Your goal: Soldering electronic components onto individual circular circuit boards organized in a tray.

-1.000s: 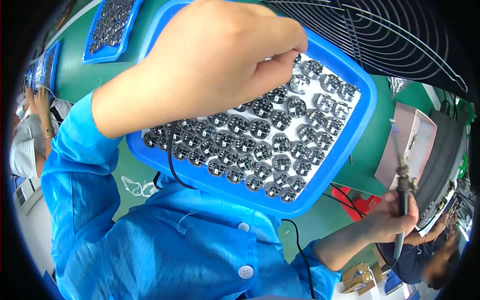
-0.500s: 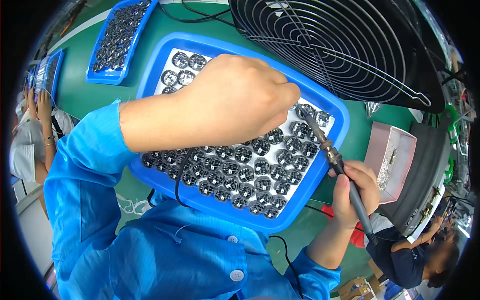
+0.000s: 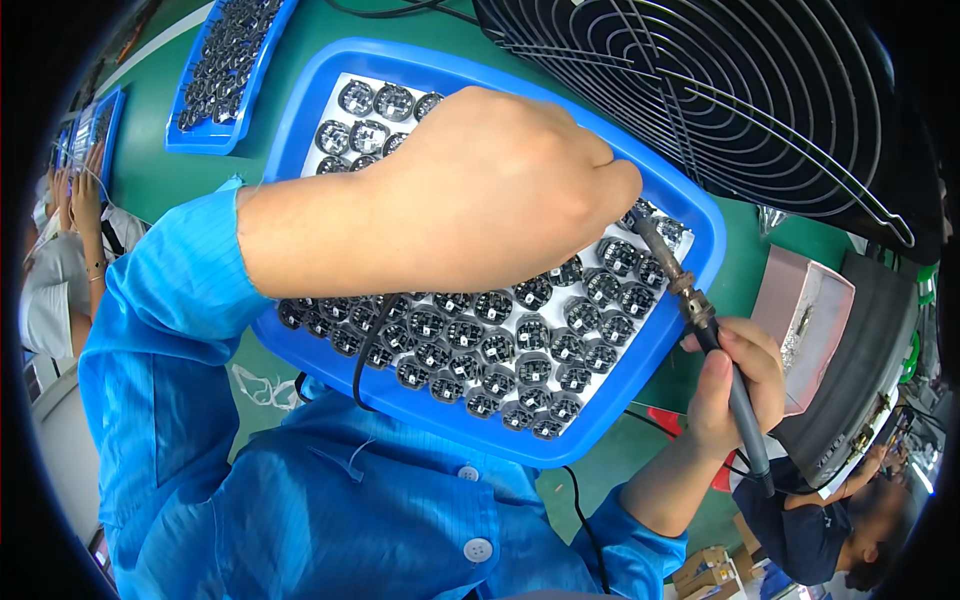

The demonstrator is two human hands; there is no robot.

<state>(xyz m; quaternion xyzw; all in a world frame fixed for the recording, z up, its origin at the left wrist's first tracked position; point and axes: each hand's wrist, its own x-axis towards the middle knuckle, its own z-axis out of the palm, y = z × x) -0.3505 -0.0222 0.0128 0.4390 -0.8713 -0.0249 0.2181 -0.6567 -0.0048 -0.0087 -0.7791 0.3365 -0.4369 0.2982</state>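
Note:
A large blue tray (image 3: 450,74) holds rows of small round black parts (image 3: 497,345) with tiny circuit boards, set in a white sheet. My left hand (image 3: 520,185) reaches across it, closed with its fingertips pinched together toward the tray's right side. What those fingers hold, if anything, is hidden behind the hand. From the right, my right hand (image 3: 712,412) grips a soldering iron (image 3: 742,408) by its dark grey handle. The iron's tip points up and left, at a round part beside my left fingers; whether it touches cannot be told.
A big black fan (image 3: 690,90) with a wire guard stands behind the tray. A pale pink box (image 3: 768,330) is at right. Beyond my left arm lies a smaller blue tray (image 3: 205,140) full of parts. A dark cable (image 3: 368,360) crosses the large tray's near edge. People sit at both sides.
The whole view has shifted, so the fan and pink box appear farther right. Both hands keep their grip and stay close to the same spot over the tray.

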